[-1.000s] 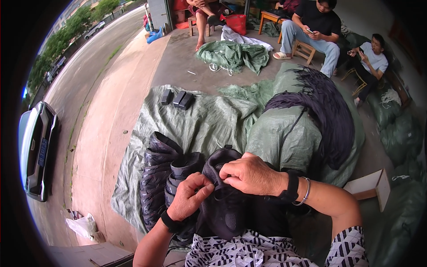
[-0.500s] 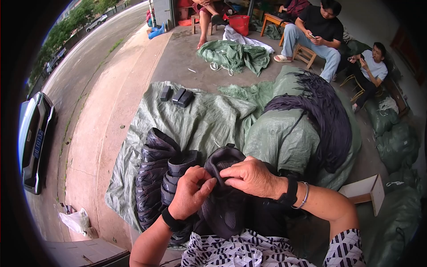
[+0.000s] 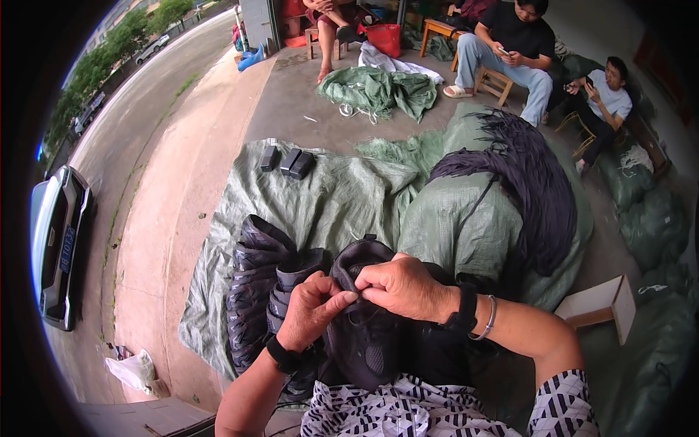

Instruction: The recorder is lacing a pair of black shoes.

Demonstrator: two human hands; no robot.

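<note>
- Black mesh shoe (image 3: 368,346) is in the person's lap by the near end of a green woven sheet (image 3: 328,197), toe pointing back at the patterned top (image 3: 400,411).
- Left hand (image 3: 312,312): thumb and fingertips pinched together on the rim of the shoe's mouth, pretty much no gap.
- Right hand (image 3: 408,290): thumb and index finger nipping the same rim, right up by the left fingertips, other fingers curled in. Can't tell if there's a lace in there too.
- Silver bangle (image 3: 486,318) on the right wrist.
- Left of the shoe, two stacks of nested black shoe uppers (image 3: 251,313) along the sheet's near left corner, the longer one outermost.
- Three black blocks (image 3: 296,164) at the sheet's far left corner.
- Stuffed green woven sack (image 3: 466,218) at its right edge, dark strands (image 3: 542,197) draped over it.
- Well past the far edge, a seated person in a black T-shirt (image 3: 528,40) holding a phone (image 3: 504,52).
</note>
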